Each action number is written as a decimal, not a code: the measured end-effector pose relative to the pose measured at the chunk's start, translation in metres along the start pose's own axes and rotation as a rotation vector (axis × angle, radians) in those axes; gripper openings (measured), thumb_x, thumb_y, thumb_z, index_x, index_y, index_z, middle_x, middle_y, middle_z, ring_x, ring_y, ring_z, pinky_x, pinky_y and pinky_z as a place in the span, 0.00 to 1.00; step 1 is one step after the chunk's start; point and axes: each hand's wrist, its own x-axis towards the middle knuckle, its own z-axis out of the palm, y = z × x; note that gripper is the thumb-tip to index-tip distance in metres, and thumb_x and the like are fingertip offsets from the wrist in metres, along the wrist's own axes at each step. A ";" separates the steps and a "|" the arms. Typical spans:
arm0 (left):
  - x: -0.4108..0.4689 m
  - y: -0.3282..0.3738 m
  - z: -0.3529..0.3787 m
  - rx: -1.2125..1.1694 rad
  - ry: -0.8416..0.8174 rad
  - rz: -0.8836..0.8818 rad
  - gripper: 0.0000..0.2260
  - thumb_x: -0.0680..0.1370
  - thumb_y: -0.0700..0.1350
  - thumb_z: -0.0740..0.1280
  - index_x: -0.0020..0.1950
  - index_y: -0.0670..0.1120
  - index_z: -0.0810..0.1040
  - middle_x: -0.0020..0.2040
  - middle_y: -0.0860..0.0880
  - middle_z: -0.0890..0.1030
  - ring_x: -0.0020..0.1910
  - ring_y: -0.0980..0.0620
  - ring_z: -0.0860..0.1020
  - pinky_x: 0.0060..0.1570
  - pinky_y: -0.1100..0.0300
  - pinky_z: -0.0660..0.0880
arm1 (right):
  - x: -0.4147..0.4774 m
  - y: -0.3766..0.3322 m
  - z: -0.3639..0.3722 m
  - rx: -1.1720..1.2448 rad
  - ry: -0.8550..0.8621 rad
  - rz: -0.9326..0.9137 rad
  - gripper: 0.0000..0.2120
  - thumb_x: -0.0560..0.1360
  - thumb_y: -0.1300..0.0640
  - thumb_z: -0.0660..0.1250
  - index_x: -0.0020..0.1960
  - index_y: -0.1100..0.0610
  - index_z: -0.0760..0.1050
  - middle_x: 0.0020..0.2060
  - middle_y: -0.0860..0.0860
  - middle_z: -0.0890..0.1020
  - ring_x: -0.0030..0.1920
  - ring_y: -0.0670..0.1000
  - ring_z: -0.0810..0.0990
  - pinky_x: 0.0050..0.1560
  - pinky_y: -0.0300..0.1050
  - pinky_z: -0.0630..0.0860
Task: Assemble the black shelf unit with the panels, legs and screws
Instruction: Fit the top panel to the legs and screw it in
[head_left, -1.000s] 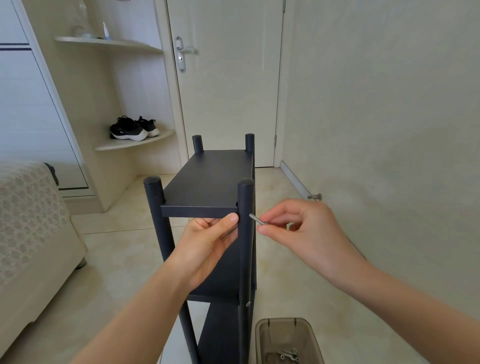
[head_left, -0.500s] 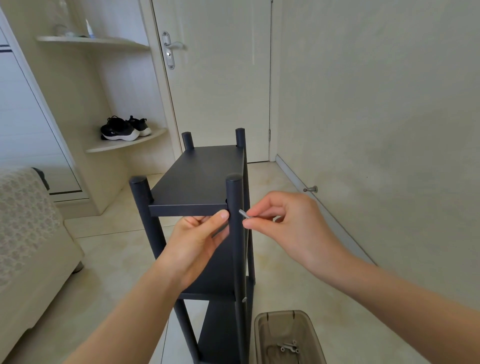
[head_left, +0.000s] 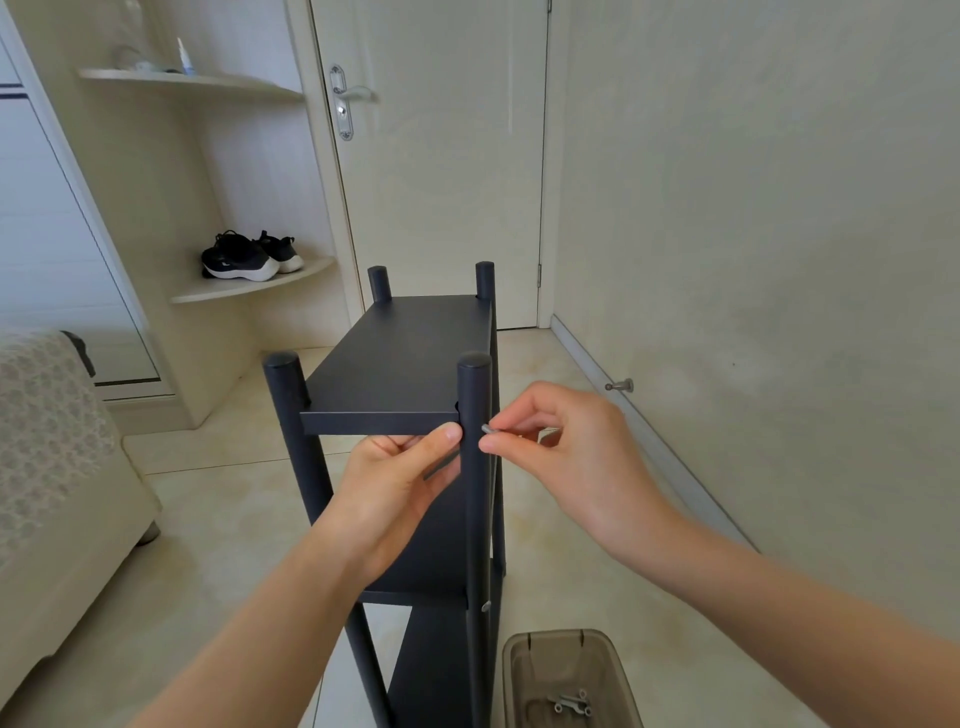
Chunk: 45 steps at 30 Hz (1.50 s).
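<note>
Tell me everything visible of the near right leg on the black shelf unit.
The near right leg is a matt black round post with a rounded cap, upright, its top rising above the top panel at its corner. A screw head shows lower down, level with the lower panel. The left hand grips the top panel beside it, thumb tip at the leg; the right hand pinches a screw at its right side.
</note>
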 end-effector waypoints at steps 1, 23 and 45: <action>0.000 0.000 0.000 0.000 -0.004 0.000 0.17 0.72 0.42 0.70 0.57 0.34 0.80 0.53 0.40 0.85 0.54 0.47 0.84 0.50 0.59 0.81 | 0.000 0.000 -0.001 -0.012 0.001 -0.006 0.04 0.71 0.57 0.76 0.42 0.53 0.81 0.36 0.43 0.83 0.41 0.36 0.80 0.41 0.24 0.70; 0.001 -0.001 -0.005 0.004 -0.003 -0.020 0.26 0.71 0.44 0.72 0.61 0.27 0.74 0.57 0.36 0.79 0.57 0.46 0.82 0.56 0.57 0.80 | 0.000 0.005 0.004 0.010 0.052 -0.010 0.05 0.70 0.58 0.77 0.40 0.51 0.81 0.35 0.44 0.83 0.40 0.40 0.81 0.40 0.28 0.73; 0.000 -0.001 -0.003 0.015 0.011 -0.015 0.27 0.71 0.45 0.72 0.61 0.26 0.73 0.56 0.37 0.79 0.56 0.46 0.82 0.52 0.60 0.80 | 0.001 0.006 0.006 -0.063 0.064 -0.027 0.05 0.71 0.54 0.76 0.43 0.52 0.81 0.35 0.44 0.82 0.40 0.41 0.80 0.41 0.28 0.73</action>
